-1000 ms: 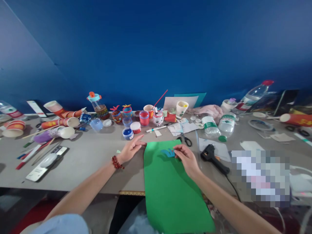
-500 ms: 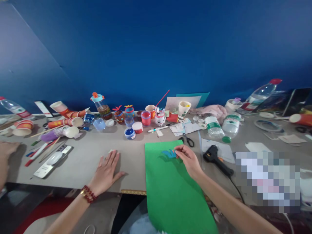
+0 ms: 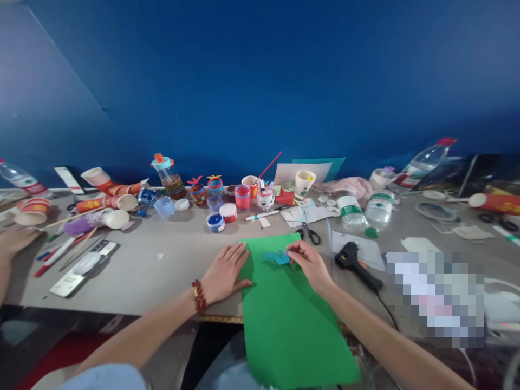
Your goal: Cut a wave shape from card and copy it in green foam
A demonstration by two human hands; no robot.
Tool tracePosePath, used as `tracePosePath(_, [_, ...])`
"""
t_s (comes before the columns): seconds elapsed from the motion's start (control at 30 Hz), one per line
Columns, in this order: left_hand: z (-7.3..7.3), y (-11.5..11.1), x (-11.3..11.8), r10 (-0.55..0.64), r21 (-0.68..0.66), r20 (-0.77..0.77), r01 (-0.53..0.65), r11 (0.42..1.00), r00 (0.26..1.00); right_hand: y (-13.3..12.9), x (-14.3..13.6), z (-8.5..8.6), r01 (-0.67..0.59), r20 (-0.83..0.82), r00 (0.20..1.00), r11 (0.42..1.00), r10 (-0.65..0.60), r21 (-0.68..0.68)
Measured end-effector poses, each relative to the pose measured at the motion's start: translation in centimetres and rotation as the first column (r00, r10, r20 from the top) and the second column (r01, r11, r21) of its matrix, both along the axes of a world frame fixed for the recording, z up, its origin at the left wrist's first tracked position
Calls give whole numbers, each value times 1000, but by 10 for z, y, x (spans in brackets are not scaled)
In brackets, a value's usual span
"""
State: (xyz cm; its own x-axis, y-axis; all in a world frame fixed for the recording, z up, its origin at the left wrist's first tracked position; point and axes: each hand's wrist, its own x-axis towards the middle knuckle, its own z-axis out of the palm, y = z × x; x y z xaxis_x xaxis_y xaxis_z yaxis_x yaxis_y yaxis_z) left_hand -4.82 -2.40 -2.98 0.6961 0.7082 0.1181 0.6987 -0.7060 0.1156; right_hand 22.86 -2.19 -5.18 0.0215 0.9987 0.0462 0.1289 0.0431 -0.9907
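Note:
A sheet of green paper [image 3: 292,319] lies on the table and hangs over its front edge. My right hand [image 3: 311,264] pinches a small blue paper cutout [image 3: 278,257] with pointed, leaf-like strips, held over the upper part of the green sheet. At the sheet's left edge, my left hand [image 3: 227,271] rests flat, palm down, with the thumb spread and its tip on the green paper. Black-handled scissors [image 3: 311,235] lie just beyond the sheet's top right corner. To the right of my right hand is a black glue gun [image 3: 357,265] on white paper.
Paint jars [image 3: 215,222], decorated cups [image 3: 265,197] and plastic bottles [image 3: 352,213] line the back of the table. Pens [image 3: 60,254] and a white-and-grey package [image 3: 83,270] lie at left. Another person's hand [image 3: 18,241] rests at the far left edge. A small paper scrap [image 3: 160,256] lies left of my hand.
My left hand has moved right, from the bare table to the green sheet's left edge, uncovering a small scrap. My right hand still holds the blue cutout in nearly the same place.

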Motion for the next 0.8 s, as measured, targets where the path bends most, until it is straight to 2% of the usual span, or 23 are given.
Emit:
tracePosePath(0.17, [-6,11,-4,1,1,11,-1,1000,1000,6,-1,6,-31,43,999,1000,31,-1])
tracePosePath(0.33, [-1,11,4,16,-29,15,-16,999,1000,31,-33,13,-65,101,993,994,57,84])
tracePosePath(0.4, [0,12,5,11,-34,2,-11,999,1000,42,-47,10,-98,129,988,986,80,133])
tracePosePath(0.5, [0,13,4,3,-19,5,-3,1000,1000,53,-59,1,-86,191,980,981,52,174])
tracePosePath(0.67, [-2,13,0,10,0,39,-10,1000,999,50,-58,-10,-101,259,964,980,54,170])
tracePosePath(0.8, [1,10,-1,71,3,87,-71,997,994,47,-57,-11,-111,285,957,981,62,159])
